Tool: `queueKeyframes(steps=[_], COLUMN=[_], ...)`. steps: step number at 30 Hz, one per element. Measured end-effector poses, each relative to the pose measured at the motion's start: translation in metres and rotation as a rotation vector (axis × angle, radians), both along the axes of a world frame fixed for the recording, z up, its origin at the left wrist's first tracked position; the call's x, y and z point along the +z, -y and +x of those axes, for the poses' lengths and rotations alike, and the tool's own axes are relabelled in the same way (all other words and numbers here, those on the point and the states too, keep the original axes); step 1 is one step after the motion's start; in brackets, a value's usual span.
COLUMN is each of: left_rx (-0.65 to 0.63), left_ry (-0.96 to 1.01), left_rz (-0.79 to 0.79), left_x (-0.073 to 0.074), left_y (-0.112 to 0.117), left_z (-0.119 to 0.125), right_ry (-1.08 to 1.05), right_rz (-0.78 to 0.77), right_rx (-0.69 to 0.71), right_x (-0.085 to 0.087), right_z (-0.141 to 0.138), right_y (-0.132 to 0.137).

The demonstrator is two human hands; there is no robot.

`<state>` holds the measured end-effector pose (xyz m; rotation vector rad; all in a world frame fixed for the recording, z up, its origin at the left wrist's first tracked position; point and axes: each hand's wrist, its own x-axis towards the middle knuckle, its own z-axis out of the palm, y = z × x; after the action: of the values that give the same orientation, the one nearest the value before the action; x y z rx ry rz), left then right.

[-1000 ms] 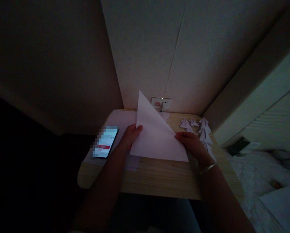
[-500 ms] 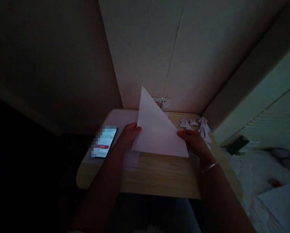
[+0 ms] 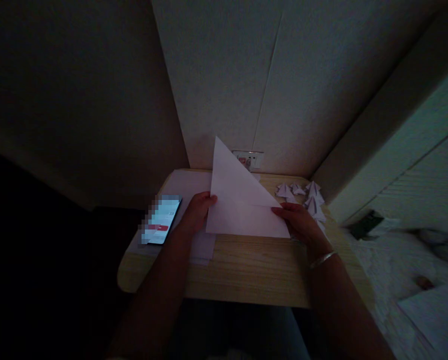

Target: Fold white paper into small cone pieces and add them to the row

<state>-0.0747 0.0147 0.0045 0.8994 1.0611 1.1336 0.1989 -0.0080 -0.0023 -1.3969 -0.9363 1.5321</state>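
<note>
A white sheet of paper (image 3: 242,205), triangular in outline with its tall point at the upper left, is held up over the small wooden table (image 3: 254,280). My left hand (image 3: 199,210) pinches its left edge, thumb on the near face. On the slanting right edge, my right hand (image 3: 297,218) grips the paper between thumb and fingers. The fingers behind the sheet are hidden. More white paper (image 3: 203,247) lies flat on the table at the left, partly under my left arm.
A lit phone (image 3: 163,220) rests on the left paper. Several folded paper pieces (image 3: 314,200) stand at the table's right rear. A wall socket (image 3: 252,159) is behind the table. To the right, a white sheet (image 3: 434,315) and a dark green item (image 3: 366,224) lie on a bed-like surface.
The paper's bottom edge has risen slightly and its top point has dipped a little to the left. Both hands keep their hold on it.
</note>
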Motion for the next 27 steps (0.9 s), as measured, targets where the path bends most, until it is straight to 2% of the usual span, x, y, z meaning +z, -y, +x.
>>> queueKeyframes(steps=[4, 8, 11, 14, 17, 20, 23, 24, 27], left_rx=[0.054, 0.048, -0.102, -0.277, -0.508, -0.605, -0.62, -0.587, -0.358], left_ry=[-0.067, -0.253, -0.322, -0.406, -0.552, -0.832, -1.171, -1.288, -1.552], left_rz=[0.006, -0.017, -0.07, -0.1, -0.057, 0.053, 0.203, 0.244, 0.555], left_x=[0.006, 0.014, 0.013, 0.007, 0.005, 0.01, 0.017, 0.017, 0.008], left_y=[0.002, 0.016, 0.04, 0.066, 0.081, 0.085, 0.092, 0.097, 0.117], left_z=[0.002, -0.002, -0.007, -0.01, -0.007, -0.001, 0.009, 0.012, 0.027], right_ry=[0.006, 0.189, 0.386, 0.717, 0.977, 1.102, 1.183, 1.196, 1.208], right_rz=[-0.027, 0.098, 0.223, 0.502, 0.767, 0.93, 0.974, 0.977, 0.973], right_rx=[0.031, 0.188, 0.254, 0.199, 0.427, 0.6, 0.64, 0.646, 0.667], right_x=[0.006, 0.019, 0.02, 0.008, -0.006, -0.014, -0.015, -0.014, -0.013], right_z=[-0.006, -0.009, -0.002, 0.004, -0.003, -0.017, -0.026, -0.026, -0.026], right_y=[0.004, 0.032, 0.063, 0.09, 0.107, 0.114, 0.115, 0.115, 0.113])
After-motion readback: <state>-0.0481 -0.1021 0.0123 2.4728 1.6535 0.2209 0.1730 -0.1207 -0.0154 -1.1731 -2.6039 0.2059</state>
